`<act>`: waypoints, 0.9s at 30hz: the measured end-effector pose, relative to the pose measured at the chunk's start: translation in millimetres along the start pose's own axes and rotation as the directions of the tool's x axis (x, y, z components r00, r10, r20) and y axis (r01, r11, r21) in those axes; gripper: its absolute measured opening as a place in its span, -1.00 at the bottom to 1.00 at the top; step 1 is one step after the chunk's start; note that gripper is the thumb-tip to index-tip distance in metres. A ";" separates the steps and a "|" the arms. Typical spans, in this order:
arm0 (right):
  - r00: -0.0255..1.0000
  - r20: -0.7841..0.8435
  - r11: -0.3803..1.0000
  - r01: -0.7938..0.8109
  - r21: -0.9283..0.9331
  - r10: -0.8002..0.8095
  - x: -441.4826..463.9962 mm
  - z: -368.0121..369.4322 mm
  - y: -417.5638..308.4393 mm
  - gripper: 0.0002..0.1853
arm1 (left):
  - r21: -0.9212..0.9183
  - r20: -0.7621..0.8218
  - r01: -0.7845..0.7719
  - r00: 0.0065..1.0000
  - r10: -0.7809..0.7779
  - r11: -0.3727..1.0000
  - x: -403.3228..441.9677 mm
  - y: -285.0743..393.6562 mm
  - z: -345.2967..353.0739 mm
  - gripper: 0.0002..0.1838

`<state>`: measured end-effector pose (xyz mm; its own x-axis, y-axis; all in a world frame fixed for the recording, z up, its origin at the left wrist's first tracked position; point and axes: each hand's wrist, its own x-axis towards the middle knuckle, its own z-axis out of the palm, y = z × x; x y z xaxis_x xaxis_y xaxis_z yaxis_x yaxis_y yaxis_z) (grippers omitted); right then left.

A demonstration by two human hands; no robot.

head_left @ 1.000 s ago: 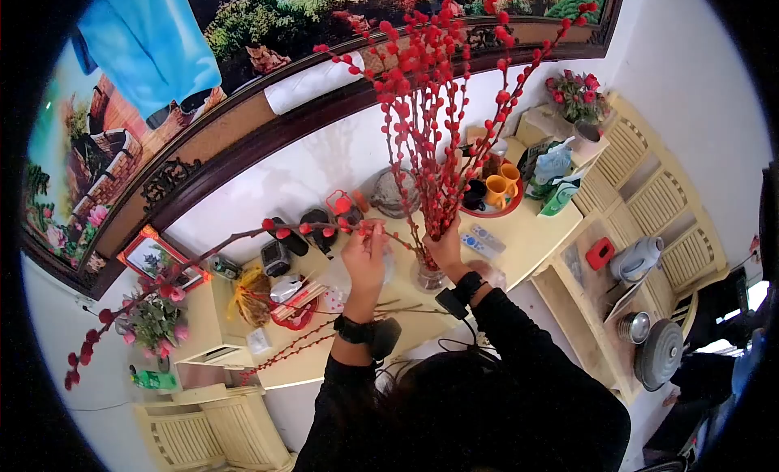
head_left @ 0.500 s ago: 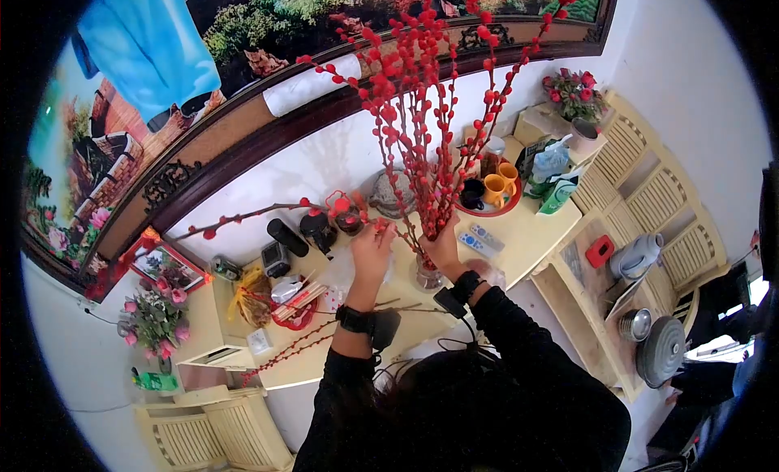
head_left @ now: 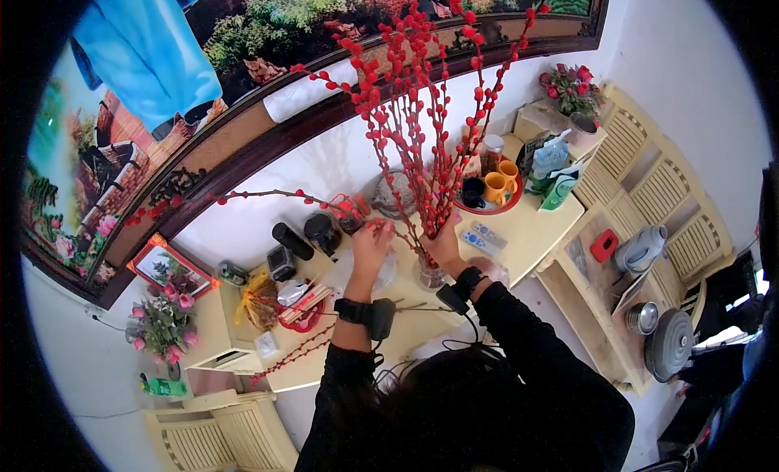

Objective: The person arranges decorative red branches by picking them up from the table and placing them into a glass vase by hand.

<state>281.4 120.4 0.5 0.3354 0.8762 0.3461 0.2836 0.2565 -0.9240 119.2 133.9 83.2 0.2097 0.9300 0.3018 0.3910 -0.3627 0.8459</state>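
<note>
My left hand (head_left: 372,243) is closed on the stem end of a single long branch (head_left: 268,193) with red buds, which reaches out to the left in front of the wall. My right hand (head_left: 444,246) grips the lower stems of a tall bunch of red-budded branches (head_left: 414,107), just above the mouth of a glass vase (head_left: 430,273). The bunch stands upright, fanning out upward. More red-budded branches (head_left: 296,354) lie on the table to the left, near my left forearm.
The cream table (head_left: 535,232) holds a red tray with orange mugs (head_left: 497,186), remotes (head_left: 484,238), black canisters (head_left: 292,241), a yellow bag (head_left: 258,300) and a red basket (head_left: 302,314). Pink flowers (head_left: 166,326) stand left; a wooden bench (head_left: 649,172) stands right.
The single branch has swung upward on the left, from slanting down to nearly level. The bunch has shifted slightly left, with my right hand still around its stems.
</note>
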 end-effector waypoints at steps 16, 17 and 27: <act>0.998 -0.004 0.998 0.069 0.012 -0.069 0.9 -2.6 -11.4 -0.16 | 0.167 0.053 -0.090 0.995 0.082 0.982 17.1 12.9 -11.8 -0.75; 0.997 0.007 0.997 0.070 0.012 -0.070 0.7 -3.5 -14.1 -0.16 | 0.203 0.069 -0.093 0.994 0.081 0.975 21.4 12.0 -15.0 -0.75; 0.999 0.049 0.997 0.002 -0.072 0.001 3.6 -0.4 1.4 -0.07 | -0.089 0.137 -0.153 0.977 0.164 0.984 18.4 21.2 -13.2 -0.85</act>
<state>283.3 123.7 0.5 0.2915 0.8954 0.3364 0.3478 0.2284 -0.9093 119.4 144.1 112.4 0.3920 0.8409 0.3731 0.2732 -0.4937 0.8256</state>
